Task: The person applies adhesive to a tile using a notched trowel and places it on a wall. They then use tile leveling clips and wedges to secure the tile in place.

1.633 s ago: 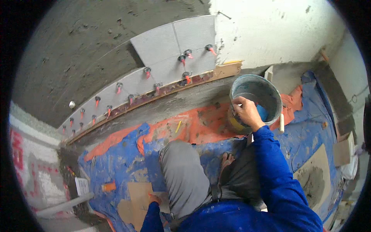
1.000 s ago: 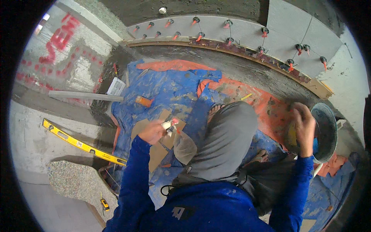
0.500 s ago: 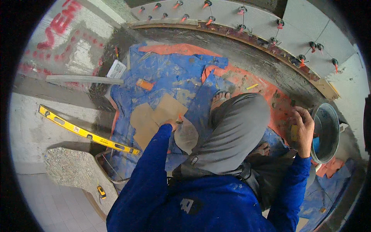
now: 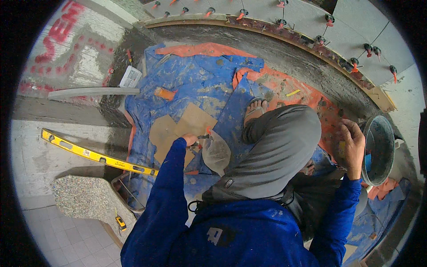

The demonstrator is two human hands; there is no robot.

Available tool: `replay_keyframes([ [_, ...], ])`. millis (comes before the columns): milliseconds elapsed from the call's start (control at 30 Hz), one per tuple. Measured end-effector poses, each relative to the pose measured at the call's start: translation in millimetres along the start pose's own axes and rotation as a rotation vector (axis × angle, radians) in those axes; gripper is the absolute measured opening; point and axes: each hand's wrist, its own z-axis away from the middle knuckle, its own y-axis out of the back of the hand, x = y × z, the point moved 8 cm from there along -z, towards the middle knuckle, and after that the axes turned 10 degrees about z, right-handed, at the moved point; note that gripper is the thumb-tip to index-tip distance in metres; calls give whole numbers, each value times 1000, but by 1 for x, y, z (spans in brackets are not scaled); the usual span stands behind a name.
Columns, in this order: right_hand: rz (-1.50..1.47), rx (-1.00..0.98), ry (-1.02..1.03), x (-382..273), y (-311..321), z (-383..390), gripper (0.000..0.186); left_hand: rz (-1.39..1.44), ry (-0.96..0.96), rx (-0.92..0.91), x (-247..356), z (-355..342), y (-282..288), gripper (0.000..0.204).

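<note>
My left hand (image 4: pixel 191 140) is closed at the mouth of a clear plastic bag (image 4: pixel 216 153). A small black-and-red tile levelling clip (image 4: pixel 207 132) sticks out by its fingertips. Under and beside that hand lie brown cardboard pieces (image 4: pixel 195 121) on the blue tarp (image 4: pixel 200 80). To the right, my right hand (image 4: pixel 354 141) is raised beside the grey bucket (image 4: pixel 379 153), its fingers curled together. A yellowish patch shows beneath these fingers; what they hold is too unclear to name.
A yellow spirit level (image 4: pixel 100 156) and a tape measure (image 4: pixel 120 223) lie to the left. Large tiles (image 4: pixel 356 26) with several black-and-red levelling clips curve along the far side behind a wooden strip (image 4: pixel 307 44). An orange tube-like piece (image 4: pixel 165 93) rests on the tarp.
My left hand has shifted slightly left, drawing away from the plastic bag, and the clip by its fingertips shows more plainly. My right hand stays curled beside the bucket. The whole view has shifted slightly.
</note>
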Motion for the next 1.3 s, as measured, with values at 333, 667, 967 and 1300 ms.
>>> replay_keyframes([
  [333,-25,96,83,-66,2,9,23,918,13,209,61,86,61,48],
  [667,-31,-298,759,-266,-135,68,32,1104,-717,30,265,205,152,53],
  [967,-120,62,537,-208,-40,44,15,527,197,485,47,-13,12,33],
  [1300,-148,343,-171,-11,62,40,16,-67,227,114,16,-82,-164,57],
])
